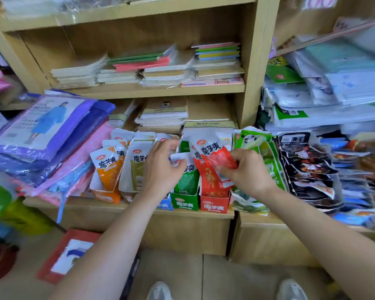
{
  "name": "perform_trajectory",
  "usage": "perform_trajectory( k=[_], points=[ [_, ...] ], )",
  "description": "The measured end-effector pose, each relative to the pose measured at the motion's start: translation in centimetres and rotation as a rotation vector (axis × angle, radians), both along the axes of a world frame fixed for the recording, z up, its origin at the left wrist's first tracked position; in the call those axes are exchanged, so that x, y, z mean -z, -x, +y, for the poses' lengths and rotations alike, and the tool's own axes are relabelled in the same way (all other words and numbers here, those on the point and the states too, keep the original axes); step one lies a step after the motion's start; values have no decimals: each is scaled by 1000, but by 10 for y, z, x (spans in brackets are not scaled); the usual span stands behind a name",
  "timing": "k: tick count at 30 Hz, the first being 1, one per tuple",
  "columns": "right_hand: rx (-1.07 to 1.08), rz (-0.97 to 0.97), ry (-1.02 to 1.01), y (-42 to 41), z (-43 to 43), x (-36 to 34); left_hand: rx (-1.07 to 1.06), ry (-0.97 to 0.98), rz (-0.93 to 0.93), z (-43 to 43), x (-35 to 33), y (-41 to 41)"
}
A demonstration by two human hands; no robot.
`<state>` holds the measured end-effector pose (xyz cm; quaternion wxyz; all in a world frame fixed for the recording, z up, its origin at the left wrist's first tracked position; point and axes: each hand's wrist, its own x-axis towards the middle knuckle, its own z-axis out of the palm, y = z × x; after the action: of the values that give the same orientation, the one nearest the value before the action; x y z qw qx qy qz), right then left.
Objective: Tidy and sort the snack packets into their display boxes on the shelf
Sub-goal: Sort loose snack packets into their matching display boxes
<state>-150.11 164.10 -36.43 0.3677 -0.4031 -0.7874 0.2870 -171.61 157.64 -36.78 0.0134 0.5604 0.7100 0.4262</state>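
A row of small display boxes stands on the low wooden shelf: an orange box [106,194], a green box [184,201] and a red box [214,204]. Snack packets stick up out of them. My left hand [160,167] has its thumb on the white top of a green packet [187,178] in the green box. My right hand [246,169] pinches a red packet [220,158] above the red box. Orange packets [108,167] and an olive packet [136,167] stand further left.
Green panda packets [256,141] and dark packets [305,167] lie to the right. Plastic-wrapped raincoats [46,131] are stacked at the left. Notebooks [165,68] fill the upper shelves. A red folder [67,254] lies on the floor, and my shoes [225,291] show below.
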Motion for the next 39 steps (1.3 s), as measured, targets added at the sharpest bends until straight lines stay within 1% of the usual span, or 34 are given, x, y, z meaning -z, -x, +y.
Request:
perform_trajectory(
  k=[2,3,4,6,9,12,14,18,20,23,26,28,29,32,34,37,39],
  points=[
    [20,-93,-37,2,1,5,98,40,-149,1,-2,-7],
    [10,-105,-25,2,2,5,140,71,-188,0,-3,-10],
    [-7,-116,-7,1,3,5,167,93,-185,1,-2,-12],
    [-29,-199,3,-4,5,4,209,111,-128,2,1,-13],
    [-37,-302,-45,-10,4,4,222,139,-87,2,4,-15],
    [23,-287,-162,-8,0,7,208,109,-61,3,4,-18],
    [75,-283,-202,-5,-1,9,191,71,-33,3,6,-18],
    [167,-407,-309,-1,-6,11,88,4,7,-3,9,-17],
    [187,-368,-376,3,-8,14,107,3,44,-8,10,-22],
    [143,-291,-494,7,-10,20,120,28,59,-18,8,-16],
    [159,-310,-644,7,-9,29,-54,-22,50,-23,4,30],
    [180,-365,-729,6,-9,35,-162,-10,26,-29,4,66],
    [181,-383,-756,7,-10,37,-180,6,11,-32,6,80],
    [140,-344,-778,8,-8,40,-109,126,-62,-37,15,99],
    [91,-322,-765,7,-6,38,-47,197,-31,-38,18,99],
    [17,-352,-726,-1,-6,38,16,267,33,-38,18,97],
    [-14,-378,-717,-5,-7,37,38,292,12,-39,18,96]
  ],
)
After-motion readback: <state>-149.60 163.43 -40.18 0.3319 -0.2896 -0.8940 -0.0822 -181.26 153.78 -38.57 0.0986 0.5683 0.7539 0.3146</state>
